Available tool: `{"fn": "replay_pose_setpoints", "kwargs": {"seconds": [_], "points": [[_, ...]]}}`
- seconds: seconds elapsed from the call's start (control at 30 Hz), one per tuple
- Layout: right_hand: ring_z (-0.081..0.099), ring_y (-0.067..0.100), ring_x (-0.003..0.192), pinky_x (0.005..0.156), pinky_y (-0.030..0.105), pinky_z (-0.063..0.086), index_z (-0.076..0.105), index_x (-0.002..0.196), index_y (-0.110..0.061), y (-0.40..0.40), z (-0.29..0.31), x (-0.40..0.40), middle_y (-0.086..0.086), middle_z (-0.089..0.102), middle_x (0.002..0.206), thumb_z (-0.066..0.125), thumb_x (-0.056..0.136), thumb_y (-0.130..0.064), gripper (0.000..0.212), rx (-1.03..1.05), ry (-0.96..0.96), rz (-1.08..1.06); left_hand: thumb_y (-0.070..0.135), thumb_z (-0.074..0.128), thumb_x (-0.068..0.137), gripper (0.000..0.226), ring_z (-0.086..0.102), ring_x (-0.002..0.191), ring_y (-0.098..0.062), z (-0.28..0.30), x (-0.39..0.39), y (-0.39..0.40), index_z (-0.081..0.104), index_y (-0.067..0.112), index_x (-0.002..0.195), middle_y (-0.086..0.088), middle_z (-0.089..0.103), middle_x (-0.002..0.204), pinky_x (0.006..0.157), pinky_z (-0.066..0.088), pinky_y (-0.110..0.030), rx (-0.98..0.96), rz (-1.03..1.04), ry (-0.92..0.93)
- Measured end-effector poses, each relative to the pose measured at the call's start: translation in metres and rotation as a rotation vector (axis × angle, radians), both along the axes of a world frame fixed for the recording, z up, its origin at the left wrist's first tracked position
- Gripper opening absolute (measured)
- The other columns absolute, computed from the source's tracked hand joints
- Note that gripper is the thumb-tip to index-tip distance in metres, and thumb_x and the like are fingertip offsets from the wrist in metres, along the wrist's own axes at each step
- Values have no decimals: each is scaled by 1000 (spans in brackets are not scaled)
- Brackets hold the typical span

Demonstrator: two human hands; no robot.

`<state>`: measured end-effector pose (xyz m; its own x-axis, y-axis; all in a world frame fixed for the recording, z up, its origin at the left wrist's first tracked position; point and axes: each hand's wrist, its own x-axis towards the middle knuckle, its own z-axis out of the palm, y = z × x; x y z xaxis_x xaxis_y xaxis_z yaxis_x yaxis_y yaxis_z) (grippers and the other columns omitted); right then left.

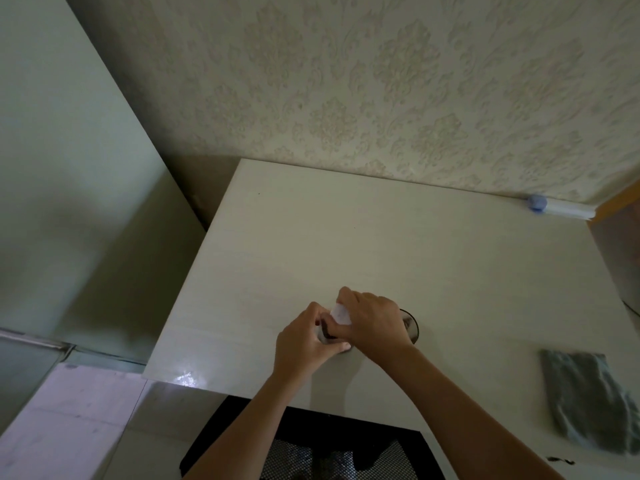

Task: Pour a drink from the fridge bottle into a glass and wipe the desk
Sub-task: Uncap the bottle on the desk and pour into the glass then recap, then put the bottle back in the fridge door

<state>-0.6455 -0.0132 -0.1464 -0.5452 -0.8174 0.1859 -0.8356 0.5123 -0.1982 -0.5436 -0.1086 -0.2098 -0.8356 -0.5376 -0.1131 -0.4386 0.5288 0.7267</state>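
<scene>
Both hands meet over a bottle [325, 331] standing on the white desk [346, 237], seen from straight above. A sliver of dark drink shows between the fingers. My left hand [303, 346] wraps around the bottle's body. My right hand [375, 323] is closed over its white cap [341, 315]. Just behind the right hand stands a glass [412, 325]; only part of its round rim shows and the hand hides the rest. A grey cloth [588, 407] lies crumpled at the desk's right front.
A white tube-shaped item with a blue end [554, 206] lies against the patterned wall at the desk's back right. A pale green surface [69, 202] rises on the left. A black mesh chair seat [311, 448] sits under the desk's front edge.
</scene>
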Motion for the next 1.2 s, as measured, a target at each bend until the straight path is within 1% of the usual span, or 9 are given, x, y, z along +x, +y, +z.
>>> {"fn": "replay_pose_setpoints", "kwargs": {"seconds": [0.13, 0.23, 0.33, 0.53, 0.63, 0.8, 0.93, 1.07, 1.2], "points": [[50, 16, 46, 42, 25, 36, 43, 77, -17, -5, 4, 5, -4, 55, 55, 37, 83, -56, 40, 30, -75, -157, 60, 73, 53, 51, 52, 60, -1, 3, -5, 13, 41, 29, 76, 14, 54, 65, 46, 28, -17, -5, 121, -37], [58, 19, 63, 56, 29, 44, 43, 89, -17, -6, 7, 8, -2, 62, 72, 39, 87, -55, 39, 94, -168, -210, 65, 66, 52, 51, 50, 59, -2, 8, -6, 14, 41, 29, 78, 14, 54, 67, 46, 28, -19, -18, 130, -62], [59, 17, 70, 60, 30, 46, 45, 95, -20, -6, 9, 10, -3, 64, 82, 41, 86, -57, 39, 91, -220, -247, 65, 66, 52, 51, 52, 60, 0, 7, -4, 15, 42, 30, 78, 15, 55, 68, 46, 32, -20, 15, 145, -55], [57, 12, 95, 74, 30, 40, 48, 117, -30, 6, 10, 7, -9, 63, 106, 43, 83, -64, 48, 19, -368, -207, 48, 80, 58, 46, 57, 89, 7, 2, 8, 9, 55, 38, 95, 26, 63, 93, 67, 44, -13, 129, 111, 43], [55, 15, 102, 83, 33, 41, 48, 127, -28, 19, 8, 2, -7, 62, 109, 41, 85, -60, 53, -16, -293, -197, 39, 86, 56, 54, 59, 91, 5, 4, 15, -2, 59, 34, 103, 28, 63, 95, 73, 48, -18, 134, 110, 97], [54, 17, 113, 91, 35, 44, 52, 126, -24, 38, 9, 9, -5, 60, 122, 39, 86, -53, 51, -63, -140, -219, 33, 89, 52, 61, 60, 91, 0, 15, 27, -24, 60, 34, 105, 26, 62, 97, 73, 55, -30, 115, 203, 150], [49, 15, 121, 99, 35, 40, 51, 128, -24, 43, 18, 22, -6, 55, 131, 37, 86, -54, 53, -55, -117, -228, 33, 89, 53, 60, 61, 90, 1, 30, 37, -39, 59, 37, 105, 26, 62, 96, 75, 55, -28, 92, 210, 185], [46, 13, 124, 101, 34, 37, 49, 130, -26, 46, 28, 33, -8, 52, 134, 33, 86, -56, 55, -76, -132, -220, 31, 89, 55, 58, 61, 89, -2, 54, 49, -41, 60, 33, 105, 23, 62, 96, 72, 49, -16, 39, 194, 243], [51, 15, 119, 98, 34, 41, 50, 129, -28, 51, 39, 44, -7, 56, 130, 35, 85, -58, 55, -109, -132, -166, 32, 89, 54, 60, 61, 91, -3, 77, 73, -32, 57, 39, 104, 22, 64, 96, 78, 53, -25, 24, 248, 296]]}}
